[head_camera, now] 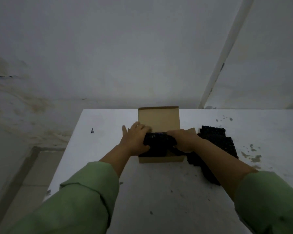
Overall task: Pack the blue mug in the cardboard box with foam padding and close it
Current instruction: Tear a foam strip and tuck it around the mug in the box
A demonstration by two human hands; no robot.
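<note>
While both hands press down on dark padding, a small cardboard box [161, 159] sits open near the far edge of a white table [142, 191], just above the middle of the view. Its rear flap [158, 118] stands upright at twelve o'clock from the hands, plain brown on its inner face.

At nine o'clock from the box opening, the left hand [135, 140] lies over the left end of a black, bumpy foam sheet [158, 141] that fills the box. Its thumb sticks out to the left, apart from the other fingers, which lie close together and curl over the foam's far edge. At three o'clock, the right hand [183, 141] presses on the sheet's right end, fingers close together and pointing left; its fingertips blur, so their exact grip cannot be told.

No blue mug can be made out; whether it lies under the foam cannot be told.

More black foam padding [216, 141] lies on the table just beside the box, at three to four o'clock, partly under the right forearm. Both forearms are bare below rolled green sleeves [85, 200]. Dark specks and stains mark the tabletop. Behind it rises a grey wall [125, 48].
</note>
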